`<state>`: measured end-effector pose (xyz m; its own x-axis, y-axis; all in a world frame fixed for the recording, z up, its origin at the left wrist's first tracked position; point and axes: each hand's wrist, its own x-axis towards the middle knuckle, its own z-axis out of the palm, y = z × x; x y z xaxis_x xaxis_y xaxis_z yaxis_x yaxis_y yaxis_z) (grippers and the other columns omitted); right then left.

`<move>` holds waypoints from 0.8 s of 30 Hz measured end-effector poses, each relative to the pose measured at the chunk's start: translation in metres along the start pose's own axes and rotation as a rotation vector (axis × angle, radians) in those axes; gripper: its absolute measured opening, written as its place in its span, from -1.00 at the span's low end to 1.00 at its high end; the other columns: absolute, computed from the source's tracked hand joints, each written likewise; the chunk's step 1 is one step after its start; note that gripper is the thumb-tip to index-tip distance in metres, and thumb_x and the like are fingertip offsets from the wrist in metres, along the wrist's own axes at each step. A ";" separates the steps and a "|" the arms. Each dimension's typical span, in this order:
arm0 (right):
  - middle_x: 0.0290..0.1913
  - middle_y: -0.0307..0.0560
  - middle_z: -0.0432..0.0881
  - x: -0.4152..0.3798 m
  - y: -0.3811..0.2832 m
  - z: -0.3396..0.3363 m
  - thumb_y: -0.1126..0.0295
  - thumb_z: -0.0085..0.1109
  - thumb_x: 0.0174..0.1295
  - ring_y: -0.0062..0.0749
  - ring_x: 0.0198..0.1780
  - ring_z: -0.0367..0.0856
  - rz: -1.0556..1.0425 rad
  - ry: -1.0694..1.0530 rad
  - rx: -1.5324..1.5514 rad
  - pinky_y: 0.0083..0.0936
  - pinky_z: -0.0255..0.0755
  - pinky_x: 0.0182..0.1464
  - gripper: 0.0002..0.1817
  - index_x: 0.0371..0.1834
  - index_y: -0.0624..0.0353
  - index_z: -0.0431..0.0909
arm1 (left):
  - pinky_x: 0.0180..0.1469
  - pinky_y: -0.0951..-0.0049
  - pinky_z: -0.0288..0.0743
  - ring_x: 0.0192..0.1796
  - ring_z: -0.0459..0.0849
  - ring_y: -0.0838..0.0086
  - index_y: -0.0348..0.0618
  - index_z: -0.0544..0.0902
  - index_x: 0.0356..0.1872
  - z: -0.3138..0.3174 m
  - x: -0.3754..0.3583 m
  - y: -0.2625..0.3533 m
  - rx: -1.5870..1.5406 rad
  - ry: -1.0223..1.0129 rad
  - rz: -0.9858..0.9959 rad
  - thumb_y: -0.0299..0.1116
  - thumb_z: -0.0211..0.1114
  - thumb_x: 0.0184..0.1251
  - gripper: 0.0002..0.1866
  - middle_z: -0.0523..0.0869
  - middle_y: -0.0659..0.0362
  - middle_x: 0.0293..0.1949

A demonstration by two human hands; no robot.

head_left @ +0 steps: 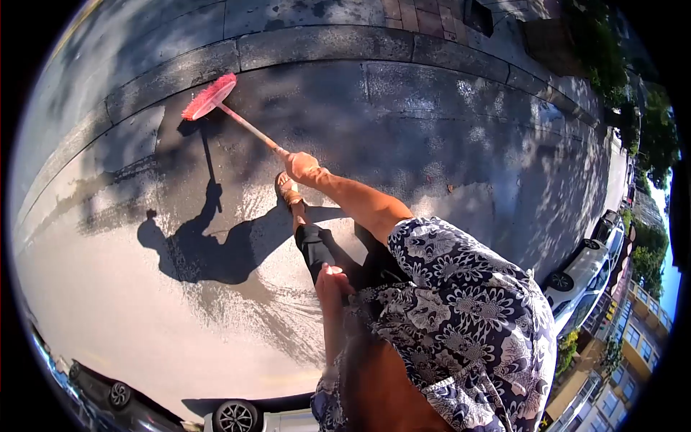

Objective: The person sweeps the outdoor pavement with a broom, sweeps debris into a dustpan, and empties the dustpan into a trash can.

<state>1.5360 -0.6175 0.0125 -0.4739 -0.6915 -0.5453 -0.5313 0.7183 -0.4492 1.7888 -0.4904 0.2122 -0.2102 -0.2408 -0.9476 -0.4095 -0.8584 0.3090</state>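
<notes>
My right hand [304, 167] is wrapped round the pale handle of a broom [248, 128], with that arm stretched out away from my body. The broom's oblong head has pinkish-red bristles [210, 96] and is over the pavement close by the curb, its shadow right beside it. My left hand [334, 281] stays low in front of my dark trousers, its fingers loosely curled, and nothing shows in it. My sandalled foot [288, 191] stands on the ground just below the right hand.
A stone curb [324, 45] runs along the road. The ground has dark wet-looking patches and pale dry ones, with my shadow [209, 245] across it. Parked are a white car [584, 277], a dark car [119, 399] and a light car [277, 420]. Buildings and trees stand beyond.
</notes>
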 end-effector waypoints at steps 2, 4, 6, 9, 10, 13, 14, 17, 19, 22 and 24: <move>-0.34 0.20 0.73 -0.006 0.078 -0.032 0.38 -0.10 0.37 0.08 -0.39 0.75 0.101 0.076 0.021 -0.05 0.61 -0.41 -0.18 0.67 -0.42 -0.12 | -0.53 0.48 0.48 -0.62 0.54 0.50 -0.14 0.60 -0.30 -0.014 0.007 0.007 0.082 -0.049 -0.056 -0.03 0.05 0.59 -0.60 0.61 0.23 -0.53; -0.33 0.20 0.73 -0.045 0.156 -0.051 0.41 -0.07 0.35 0.05 -0.37 0.75 0.200 0.137 -0.072 -0.03 0.61 -0.36 -0.16 0.66 -0.47 -0.11 | -0.54 0.48 0.47 -0.62 0.53 0.50 -0.16 0.59 -0.32 -0.037 0.028 0.024 0.304 -0.002 -0.090 -0.06 0.06 0.59 -0.61 0.59 0.21 -0.54; -0.33 0.17 0.74 -0.132 0.221 -0.066 0.36 -0.05 0.37 0.04 -0.35 0.76 0.354 0.078 -0.077 -0.04 0.64 -0.32 -0.26 0.63 -0.40 0.07 | -0.56 0.47 0.47 -0.61 0.52 0.52 -0.15 0.57 -0.33 -0.048 0.037 0.064 0.430 -0.064 -0.026 -0.05 0.09 0.56 -0.62 0.55 0.22 -0.57; -0.34 0.17 0.74 -0.288 0.262 -0.051 0.34 -0.16 0.39 0.09 -0.34 0.74 0.625 0.088 -0.041 -0.05 0.63 -0.23 -0.31 0.61 -0.48 0.11 | -0.59 0.47 0.50 -0.64 0.51 0.49 -0.18 0.55 -0.33 -0.065 0.056 0.112 0.582 -0.159 0.037 -0.10 0.09 0.56 -0.64 0.55 0.21 -0.58; -0.36 0.16 0.73 -0.335 0.259 -0.042 0.35 -0.22 0.42 0.08 -0.34 0.75 0.682 0.048 -0.068 -0.05 0.63 -0.24 -0.32 0.61 -0.49 0.09 | -0.60 0.49 0.51 -0.65 0.52 0.50 -0.19 0.55 -0.32 -0.063 0.059 0.130 0.632 -0.222 0.077 -0.09 0.10 0.57 -0.64 0.56 0.21 -0.57; -0.32 0.17 0.73 -0.450 0.265 0.028 0.30 -0.19 0.42 0.12 -0.29 0.74 0.935 0.084 0.092 -0.01 0.62 -0.20 -0.50 0.40 -0.27 0.47 | -0.63 0.54 0.51 -0.66 0.55 0.53 -0.18 0.54 -0.25 -0.042 0.067 0.182 0.839 -0.214 0.146 -0.09 0.10 0.60 -0.66 0.58 0.20 -0.57; -0.28 0.17 0.74 -0.480 0.245 0.023 0.30 -0.18 0.42 0.14 -0.26 0.74 1.053 0.080 0.202 0.00 0.62 -0.16 -0.49 0.41 -0.28 0.46 | -0.64 0.54 0.51 -0.66 0.56 0.53 -0.18 0.54 -0.23 -0.036 0.073 0.196 0.893 -0.244 0.219 -0.10 0.07 0.62 -0.66 0.58 0.20 -0.56; -0.14 0.13 0.76 -0.562 0.226 0.061 0.32 -0.16 0.40 0.10 -0.11 0.75 1.299 0.037 0.360 -0.04 0.64 -0.06 -0.46 0.43 -0.36 0.42 | -0.63 0.51 0.53 -0.65 0.56 0.52 -0.19 0.53 -0.23 -0.007 0.077 0.223 0.963 -0.278 0.386 -0.05 0.10 0.60 -0.63 0.57 0.20 -0.55; -0.11 0.12 0.75 -0.623 0.218 0.099 0.31 -0.14 0.38 0.07 -0.09 0.75 1.392 0.077 0.421 -0.06 0.63 -0.04 -0.46 0.42 -0.38 0.43 | -0.63 0.51 0.52 -0.66 0.56 0.51 -0.19 0.53 -0.24 0.020 0.064 0.222 0.960 -0.288 0.421 -0.08 0.10 0.60 -0.65 0.57 0.19 -0.55; -0.03 0.08 0.74 -0.700 0.206 0.144 0.28 -0.07 0.34 0.00 -0.01 0.74 1.533 0.160 0.558 -0.12 0.61 0.04 -0.48 0.37 -0.39 0.49 | -0.66 0.51 0.52 -0.67 0.56 0.50 -0.20 0.53 -0.24 0.047 0.049 0.195 1.058 -0.294 0.453 -0.11 0.09 0.60 -0.66 0.57 0.18 -0.56; 0.04 0.14 0.71 -0.743 0.207 0.160 0.28 -0.09 0.37 0.09 0.07 0.69 1.618 0.225 0.775 -0.08 0.55 0.11 -0.52 0.34 -0.34 0.53 | -0.69 0.46 0.52 -0.69 0.55 0.47 -0.21 0.51 -0.26 0.061 0.043 0.166 1.121 -0.324 0.442 -0.12 0.07 0.61 -0.66 0.57 0.15 -0.58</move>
<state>1.8907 0.0572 0.2116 -0.2457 0.7046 -0.6657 0.8847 0.4436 0.1430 1.6575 -0.6150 0.2281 -0.6662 -0.1507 -0.7304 -0.7454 0.1643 0.6460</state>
